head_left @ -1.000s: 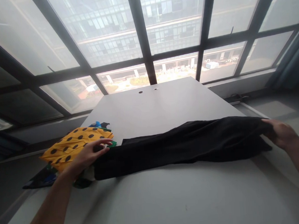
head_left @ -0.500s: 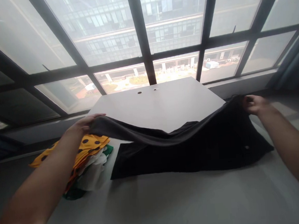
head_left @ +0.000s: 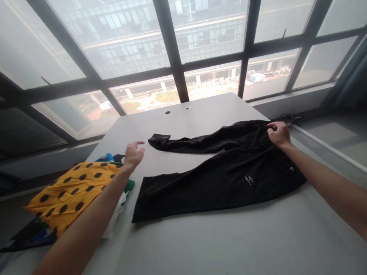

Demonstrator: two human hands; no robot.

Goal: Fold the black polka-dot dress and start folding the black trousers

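The black trousers (head_left: 224,172) lie spread on the grey counter (head_left: 211,245), legs parted in a V: one leg runs along toward the far left, the other reaches toward the near left, and the waist sits by the right edge. By the look of it the step in hand is laying the garment out flat. The right hand (head_left: 278,133) is closed on the waistband at the right edge, pinching the cloth. The left hand (head_left: 133,154) hovers open, fingers loosely spread, holding nothing, just short of the far leg's cuff. A next move would call for matching the two legs evenly and smoothing the folds. The cloth looks thin, matte and limp, with soft creases and a small pale logo. At the left edge sits a heap of clothes (head_left: 70,197), topped by a yellow piece with dark dots.
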